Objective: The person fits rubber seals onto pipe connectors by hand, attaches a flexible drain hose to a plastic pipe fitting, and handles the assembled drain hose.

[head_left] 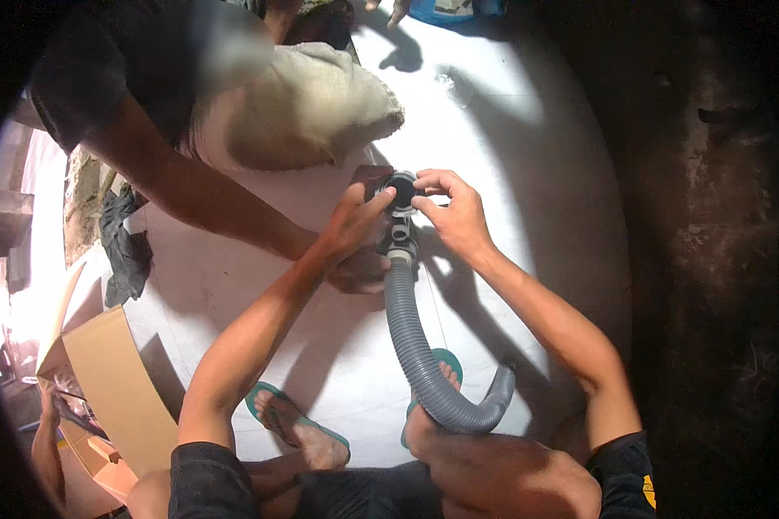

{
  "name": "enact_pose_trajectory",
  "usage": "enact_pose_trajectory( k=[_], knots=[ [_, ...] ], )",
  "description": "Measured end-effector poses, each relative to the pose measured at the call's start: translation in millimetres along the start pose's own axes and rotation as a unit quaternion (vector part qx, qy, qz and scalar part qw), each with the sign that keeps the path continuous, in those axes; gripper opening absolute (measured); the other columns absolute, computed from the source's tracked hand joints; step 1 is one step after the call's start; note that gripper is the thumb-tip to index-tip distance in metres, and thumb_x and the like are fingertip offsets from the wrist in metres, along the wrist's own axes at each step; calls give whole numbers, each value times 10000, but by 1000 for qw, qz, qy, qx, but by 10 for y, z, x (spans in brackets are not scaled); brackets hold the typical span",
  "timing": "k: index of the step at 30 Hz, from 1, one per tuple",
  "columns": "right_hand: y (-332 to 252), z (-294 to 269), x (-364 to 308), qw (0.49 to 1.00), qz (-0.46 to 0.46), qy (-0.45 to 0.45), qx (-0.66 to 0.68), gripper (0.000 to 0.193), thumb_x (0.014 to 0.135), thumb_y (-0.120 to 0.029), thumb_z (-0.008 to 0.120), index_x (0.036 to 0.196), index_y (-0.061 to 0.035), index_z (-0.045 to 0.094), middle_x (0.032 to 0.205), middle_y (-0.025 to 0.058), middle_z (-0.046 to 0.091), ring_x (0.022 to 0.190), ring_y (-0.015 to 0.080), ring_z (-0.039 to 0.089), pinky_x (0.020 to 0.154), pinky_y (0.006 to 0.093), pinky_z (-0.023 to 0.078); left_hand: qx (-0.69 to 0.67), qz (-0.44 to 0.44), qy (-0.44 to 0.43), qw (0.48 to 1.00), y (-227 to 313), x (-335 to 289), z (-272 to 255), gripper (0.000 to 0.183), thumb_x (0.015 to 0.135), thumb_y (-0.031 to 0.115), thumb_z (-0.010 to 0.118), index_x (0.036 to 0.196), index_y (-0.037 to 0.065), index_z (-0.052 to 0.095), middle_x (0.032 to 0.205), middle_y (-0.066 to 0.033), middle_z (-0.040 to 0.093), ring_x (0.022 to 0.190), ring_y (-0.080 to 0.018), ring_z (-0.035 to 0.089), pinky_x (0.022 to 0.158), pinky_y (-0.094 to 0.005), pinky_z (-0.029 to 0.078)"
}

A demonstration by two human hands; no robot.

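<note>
A plastic drain fitting (401, 232) with a round, dark opening ringed in grey is held up in front of me. From its lower end a grey corrugated hose (404, 324) curves down past my right foot. My left hand (355, 214) grips the ring's left side, its thumb on the rim. On the opposite side my right hand (453, 212) pinches the rim between thumb and fingers. Another person's hand (355, 272) reaches in from the left beneath mine, next to the fitting's lower part; what its fingers grip is partly hidden.
A co-worker in a dark shirt crouches at upper left beside a pale sack-like cloth (294, 108). An open cardboard box (117, 368) stands at lower left, near a dark cloth (125, 246). Another hand (48, 415) is by the box. A blue item (454, 10) lies at the top.
</note>
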State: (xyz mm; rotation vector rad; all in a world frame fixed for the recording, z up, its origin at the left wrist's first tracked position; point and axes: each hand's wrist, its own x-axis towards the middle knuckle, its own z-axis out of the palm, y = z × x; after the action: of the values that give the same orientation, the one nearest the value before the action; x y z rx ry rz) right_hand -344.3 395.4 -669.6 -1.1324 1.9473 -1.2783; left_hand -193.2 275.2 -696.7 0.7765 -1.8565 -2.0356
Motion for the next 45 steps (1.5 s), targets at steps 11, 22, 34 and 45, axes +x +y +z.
enact_pose_trajectory(
  k=[11, 22, 34, 45],
  knots=[
    [67, 30, -107, 995, -44, 39, -79, 200, 787, -40, 688, 983, -4, 696, 1173, 172, 640, 997, 258, 668, 833, 351, 539, -103, -122, 69, 985, -73, -117, 188, 415, 902, 71, 577, 1276, -74, 471, 1188, -169, 576, 1149, -193, 534, 1001, -331, 409],
    [148, -87, -187, 993, 104, 45, 42, 143, 788, -13, 695, 926, 23, 697, 994, 125, 715, 896, 208, 692, 814, 325, 535, 6, 117, 82, 990, -261, -238, 461, 384, 929, 30, 552, 1308, 48, 491, 1337, -160, 526, 1159, -198, 558, 985, -334, 451],
    [156, -21, -176, 992, 99, 76, 33, 128, 764, -17, 696, 885, 24, 712, 882, 121, 728, 829, 184, 695, 783, 312, 538, 130, 208, 77, 967, -314, -179, 335, 365, 883, 12, 568, 1245, 47, 586, 1393, -194, 511, 1159, -261, 604, 966, -367, 506],
    [130, -91, -116, 993, 107, 15, 57, 189, 762, -36, 716, 932, 45, 694, 920, 123, 717, 851, 177, 682, 783, 295, 536, 58, 147, 93, 983, -279, -180, 376, 435, 802, 46, 623, 1234, 36, 568, 1290, -138, 584, 1163, -224, 583, 1017, -360, 449]
  ],
)
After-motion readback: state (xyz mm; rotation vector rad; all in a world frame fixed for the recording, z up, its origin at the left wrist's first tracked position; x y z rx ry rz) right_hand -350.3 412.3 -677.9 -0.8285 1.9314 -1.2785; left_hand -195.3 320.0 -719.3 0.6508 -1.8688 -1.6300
